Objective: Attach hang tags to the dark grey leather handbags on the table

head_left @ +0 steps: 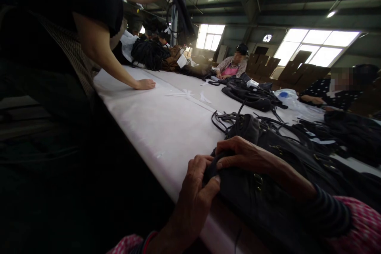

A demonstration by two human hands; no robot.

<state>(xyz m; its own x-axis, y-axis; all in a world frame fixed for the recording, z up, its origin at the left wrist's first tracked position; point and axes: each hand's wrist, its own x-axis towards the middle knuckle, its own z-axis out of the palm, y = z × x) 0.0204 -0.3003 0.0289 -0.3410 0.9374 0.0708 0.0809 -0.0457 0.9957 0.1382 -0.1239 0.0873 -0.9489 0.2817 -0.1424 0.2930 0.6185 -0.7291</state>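
Note:
A black bag (238,190) with brass-coloured fittings lies at the near edge of the table, in front of me. My left hand (198,186) is closed on the bag's left end, its thumb pressed against the dark material. From above, my right hand (241,154) pinches the same end, fingers bent and touching close to the left fingertips. The bag's edge between my hands is partly covered by the fingers. Just beyond lie more black bags with thin straps (247,125).
A white-topped table (143,127) runs away from me. Across it lie paper strips (181,93), another black bag (250,93) and clear plastic (300,103). At left, a co-worker's hand (145,84) rests on the table. Other people (232,67) sit along the far side.

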